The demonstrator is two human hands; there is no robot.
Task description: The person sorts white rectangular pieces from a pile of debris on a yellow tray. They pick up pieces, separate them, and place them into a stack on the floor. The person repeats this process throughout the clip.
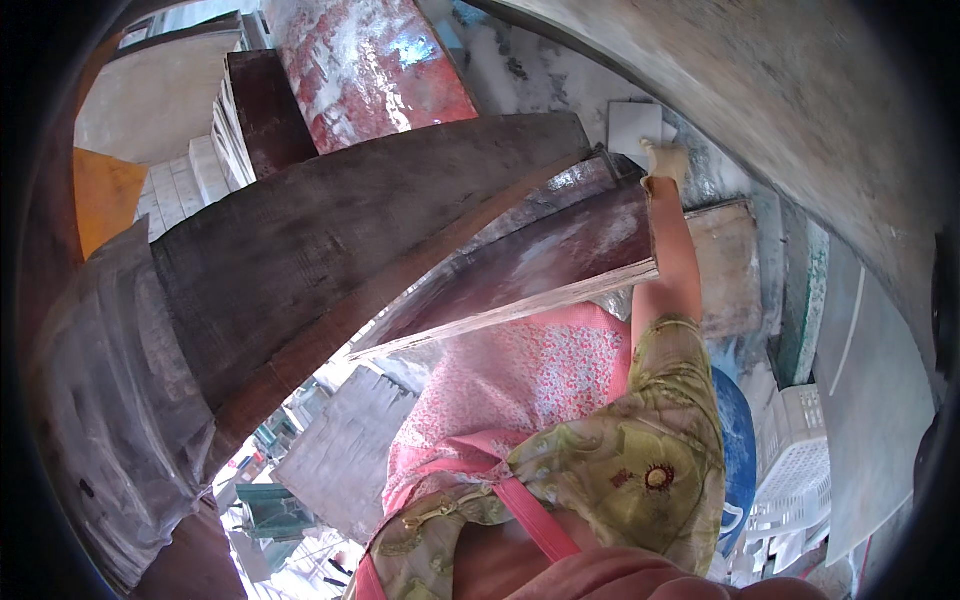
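Observation:
My right arm stretches away from me along the right side of the boards. On its end is my right hand [666,162], in a pale cream glove. It is at the corner of a flat white square piece [632,122] resting on a wet, whitish-grey surface [560,80]. The glove's fingers are too small and bunched to show whether they grip that piece. Close to my forearm is the end of a dark reddish-brown board [540,255] with a pale, layered edge. My left hand does not show; a broad dark board [370,230] crosses the left side.
A wet red board [370,70] is at the far side, beside a dark block [265,110]. Crumpled clear plastic [120,410] hangs at the left. On the right are a large grey curved panel [780,110], a white plastic basket [795,460] and a blue rounded object [737,450].

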